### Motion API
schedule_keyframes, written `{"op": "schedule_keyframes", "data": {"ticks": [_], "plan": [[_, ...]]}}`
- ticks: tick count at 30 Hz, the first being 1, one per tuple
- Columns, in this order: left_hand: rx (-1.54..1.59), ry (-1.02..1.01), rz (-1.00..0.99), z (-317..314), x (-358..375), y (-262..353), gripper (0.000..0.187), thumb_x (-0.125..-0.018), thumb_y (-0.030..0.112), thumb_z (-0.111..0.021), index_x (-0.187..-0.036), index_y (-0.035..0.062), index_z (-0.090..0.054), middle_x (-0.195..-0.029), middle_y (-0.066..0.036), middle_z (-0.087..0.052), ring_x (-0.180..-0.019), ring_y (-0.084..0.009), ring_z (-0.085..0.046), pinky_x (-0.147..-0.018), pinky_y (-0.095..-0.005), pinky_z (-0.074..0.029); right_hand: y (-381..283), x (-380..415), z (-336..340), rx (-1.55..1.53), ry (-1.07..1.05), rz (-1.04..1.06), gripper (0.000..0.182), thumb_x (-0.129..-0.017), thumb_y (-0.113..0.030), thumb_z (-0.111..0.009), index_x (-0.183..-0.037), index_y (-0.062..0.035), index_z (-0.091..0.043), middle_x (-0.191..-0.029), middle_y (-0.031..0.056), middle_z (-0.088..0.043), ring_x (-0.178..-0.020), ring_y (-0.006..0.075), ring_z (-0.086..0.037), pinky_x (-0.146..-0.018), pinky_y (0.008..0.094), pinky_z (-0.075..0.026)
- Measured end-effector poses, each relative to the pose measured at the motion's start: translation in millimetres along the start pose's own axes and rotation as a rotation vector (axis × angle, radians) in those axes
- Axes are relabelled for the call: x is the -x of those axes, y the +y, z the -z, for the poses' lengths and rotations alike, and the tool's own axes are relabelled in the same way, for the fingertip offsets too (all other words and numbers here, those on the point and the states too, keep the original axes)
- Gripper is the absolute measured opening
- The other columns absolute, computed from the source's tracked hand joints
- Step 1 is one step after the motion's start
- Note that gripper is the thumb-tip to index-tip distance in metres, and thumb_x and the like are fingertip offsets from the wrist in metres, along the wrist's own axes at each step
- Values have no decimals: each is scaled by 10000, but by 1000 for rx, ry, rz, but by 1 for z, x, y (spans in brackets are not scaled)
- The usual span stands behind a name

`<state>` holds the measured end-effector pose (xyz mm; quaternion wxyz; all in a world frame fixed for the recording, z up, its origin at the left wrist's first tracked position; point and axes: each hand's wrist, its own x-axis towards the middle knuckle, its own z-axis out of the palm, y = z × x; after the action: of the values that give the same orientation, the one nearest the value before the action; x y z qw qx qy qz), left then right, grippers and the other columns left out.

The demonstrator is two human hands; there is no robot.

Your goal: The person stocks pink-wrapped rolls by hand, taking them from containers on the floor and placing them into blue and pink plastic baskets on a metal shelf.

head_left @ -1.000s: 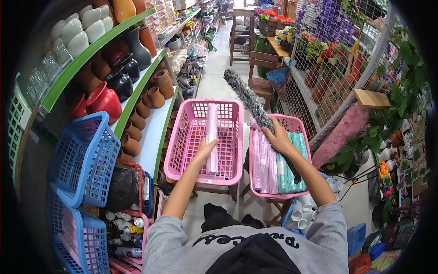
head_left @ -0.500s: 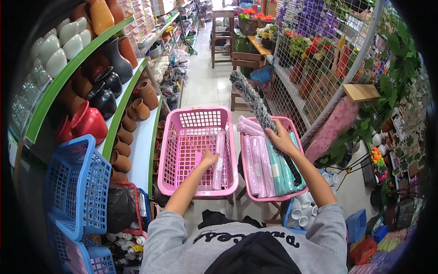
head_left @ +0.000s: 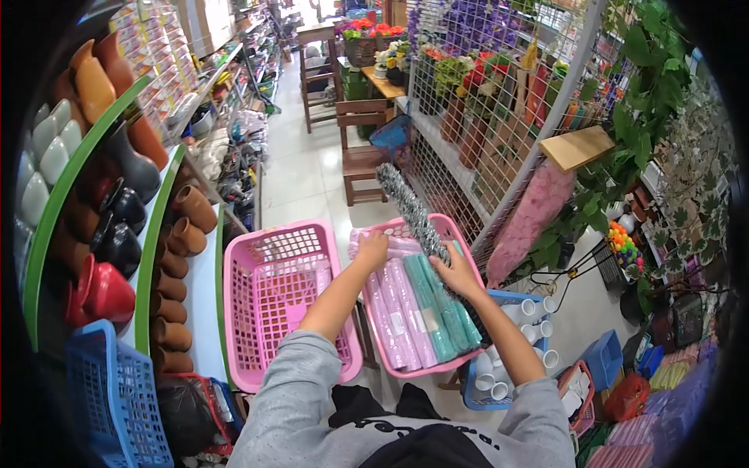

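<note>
My right hand [head_left: 459,273] is closed round a fuzzy black-and-grey bundle [head_left: 409,204] that slants over the right pink basket [head_left: 375,341]. Under it lie teal wrapped packs [head_left: 438,306] and pink wrapped packs [head_left: 398,316], side by side. My left hand [head_left: 371,249] rests on a pink pack [head_left: 398,245] lying crosswise at that basket's far end; its fingers are curled and partly hidden. To the left stands another pink basket [head_left: 234,312], with one wrapped pack [head_left: 322,277] along its right side.
Shelves with clay pots [head_left: 195,207] and a red vase [head_left: 105,292] line the left. Blue baskets [head_left: 117,390] stand at the lower left. White cups [head_left: 499,390] sit in a blue basket at the right. A wire rack [head_left: 484,156] and wooden chair [head_left: 363,148] stand ahead.
My left hand has moved from the left basket to the pink packs in the right one. The view has shifted right, and my right hand still holds the fuzzy bundle.
</note>
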<state>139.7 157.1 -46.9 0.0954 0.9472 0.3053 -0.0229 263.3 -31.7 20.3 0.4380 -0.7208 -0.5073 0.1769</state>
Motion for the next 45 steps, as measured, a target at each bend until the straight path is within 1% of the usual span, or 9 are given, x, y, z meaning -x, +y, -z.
{"op": "schedule_keyframes", "data": {"ticks": [2, 6, 17, 22, 27, 31, 35, 43, 45], "plan": [[-150, 246, 29, -41, -28, -19, 355, -806, 157, -451, -1139, 34, -461, -1201, -149, -451, -1170, -250, -386, -931, -592, -237, 7, 4, 2, 36, -14, -57, 459, -785, -299, -557, -1124, -28, -407, -938, 242, -561, -902, 344, -560, -777, 375, -415], [-243, 61, 137, -41, -43, -26, 312, -823, 174, -416, -1101, 57, -498, -1138, -102, -505, -1109, -237, -441, -952, -599, -181, 25, 9, 5, 33, -48, -96, 460, -784, -299, -560, -1117, -20, -408, -867, 247, -570, -815, 355, -578, -709, 385, -431], [-614, 156, 54, -50, -63, -34, 239, -780, 271, -496, -923, 116, -608, -965, -58, -566, -946, -183, -521, -937, -474, -257, 39, 5, 6, 68, -18, -31, 455, -798, -302, -541, -1116, -13, -391, -790, 240, -569, -745, 354, -579, -664, 386, -429], [-482, 211, 34, -22, -67, -21, 216, -748, 316, -538, -791, 120, -617, -709, -24, -621, -676, -182, -602, -756, -422, -397, 30, 8, 18, 45, -21, -41, 446, -798, -298, -551, -1110, -15, -402, -822, 224, -565, -764, 327, -573, -687, 372, -425], [-404, 174, -170, 83, -16, -1, 339, -733, 410, -560, -731, 74, -602, -693, -81, -619, -638, -226, -612, -537, -366, -446, 32, 19, 19, -107, 115, -9, 442, -819, -297, -545, -1112, 9, -418, -956, 183, -549, -917, 231, -537, -800, 322, -396], [-143, 253, -86, 112, 35, -3, 474, -784, 476, -506, -837, 12, -588, -765, -138, -627, -700, -263, -615, -591, -364, -472, 24, 30, 23, -188, 155, -28, 451, -831, -285, -533, -1136, 22, -406, -1017, 176, -537, -962, 231, -514, -841, 313, -376], [1199, 34, -174, 86, 92, 13, 559, -891, 452, -339, -1191, -7, -440, -973, -148, -581, -782, -188, -574, -675, -314, -476, -12, 35, 39, -253, 154, 83, 438, -852, -270, -500, -1160, 21, -390, -1046, 167, -524, -967, 220, -504, -851, 308, -366], [1731, -6, -18, 33, 141, 65, 402, -870, 255, -479, -1165, 4, -371, -960, -102, -528, -790, -135, -559, -647, -255, -469, -52, 64, 45, -110, -121, 277, 383, -847, -240, -501, -1130, -6, -397, -983, 181, -559, -924, 260, -550, -800, 328, -398], [1707, 186, -61, 18, 144, 72, 438, -840, 194, -512, -1172, -2, -304, -945, -107, -524, -782, -158, -565, -641, -267, -479, -36, 70, 41, -118, -153, 285, 386, -846, -243, -504, -1132, -6, -398, -992, 179, -553, -936, 252, -542, -810, 327, -393]]}}
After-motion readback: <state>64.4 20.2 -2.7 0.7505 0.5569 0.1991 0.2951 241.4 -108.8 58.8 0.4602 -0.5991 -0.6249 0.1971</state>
